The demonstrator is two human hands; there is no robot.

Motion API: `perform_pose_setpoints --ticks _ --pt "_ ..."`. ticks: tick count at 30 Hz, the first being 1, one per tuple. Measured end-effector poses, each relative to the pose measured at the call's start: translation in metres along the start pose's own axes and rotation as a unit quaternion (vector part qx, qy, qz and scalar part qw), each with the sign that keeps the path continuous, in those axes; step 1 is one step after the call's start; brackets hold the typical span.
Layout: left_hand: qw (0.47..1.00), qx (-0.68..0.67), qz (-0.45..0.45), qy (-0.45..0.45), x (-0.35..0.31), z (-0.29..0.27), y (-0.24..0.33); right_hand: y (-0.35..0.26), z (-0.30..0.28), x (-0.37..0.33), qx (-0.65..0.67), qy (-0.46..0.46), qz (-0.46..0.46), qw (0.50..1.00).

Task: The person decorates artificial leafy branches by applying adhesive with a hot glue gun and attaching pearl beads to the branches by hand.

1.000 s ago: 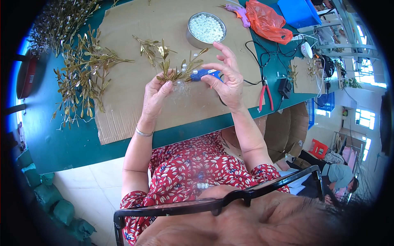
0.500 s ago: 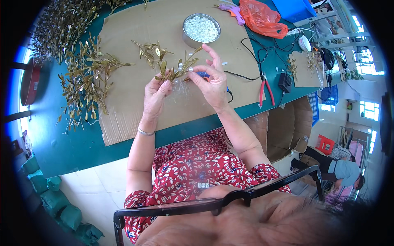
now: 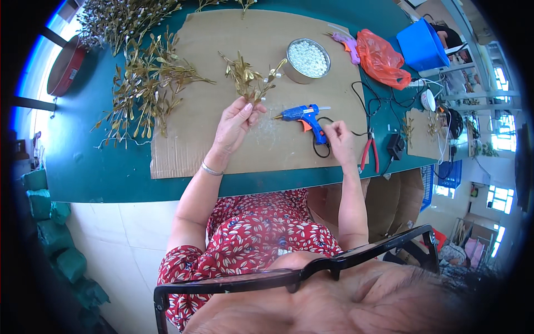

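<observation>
My left hand (image 3: 236, 125) pinches the stem end of a gold-leaved artificial sprig (image 3: 245, 80), whose leaves point away from me; a few white pearl beads show among them. To its right a blue glue gun (image 3: 300, 114) with an orange trigger lies on the cardboard, nozzle toward the left hand. My right hand (image 3: 341, 143) is right beside the gun's handle, fingers curled together; whether they touch the handle or hold anything small is hidden. A round metal tin (image 3: 305, 77) of white pearl beads (image 3: 308, 57) stands beyond the gun.
A cardboard sheet (image 3: 189, 136) covers much of the green table (image 3: 100, 178). Gold sprigs (image 3: 147, 83) are heaped at left. Red-handled pliers (image 3: 369, 153), a black adapter (image 3: 395, 146), cables, a purple glue gun (image 3: 347, 44), an orange plastic bag (image 3: 381, 61) and a blue bin (image 3: 423, 47) occupy the right.
My right hand has left the sprig and moved right and nearer to me, beside the blue glue gun's handle. My left hand keeps the sprig. The whole view has shifted, uncovering the gun.
</observation>
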State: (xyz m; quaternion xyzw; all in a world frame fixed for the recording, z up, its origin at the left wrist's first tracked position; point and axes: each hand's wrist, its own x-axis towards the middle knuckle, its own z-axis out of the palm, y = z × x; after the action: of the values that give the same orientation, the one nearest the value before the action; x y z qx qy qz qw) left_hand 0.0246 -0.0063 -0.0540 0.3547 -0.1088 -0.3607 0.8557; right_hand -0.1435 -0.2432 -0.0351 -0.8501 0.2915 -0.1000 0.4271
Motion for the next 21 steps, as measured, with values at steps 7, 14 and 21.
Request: perform_pose_setpoints --ticks 7,14,21 --pt "0.998 -0.059 -0.004 0.012 0.0 -0.001 0.005 -0.015 0.008 0.009 0.068 -0.116 0.053 0.989" --pt "0.997 -0.072 0.01 0.015 0.003 -0.007 0.001 -0.05 0.007 -0.021 0.378 0.079 -0.093 0.918" --pt "0.997 -0.08 -0.004 -0.013 0.0 -0.004 -0.004 -0.064 0.012 -0.041 0.503 -0.081 0.006 0.86"
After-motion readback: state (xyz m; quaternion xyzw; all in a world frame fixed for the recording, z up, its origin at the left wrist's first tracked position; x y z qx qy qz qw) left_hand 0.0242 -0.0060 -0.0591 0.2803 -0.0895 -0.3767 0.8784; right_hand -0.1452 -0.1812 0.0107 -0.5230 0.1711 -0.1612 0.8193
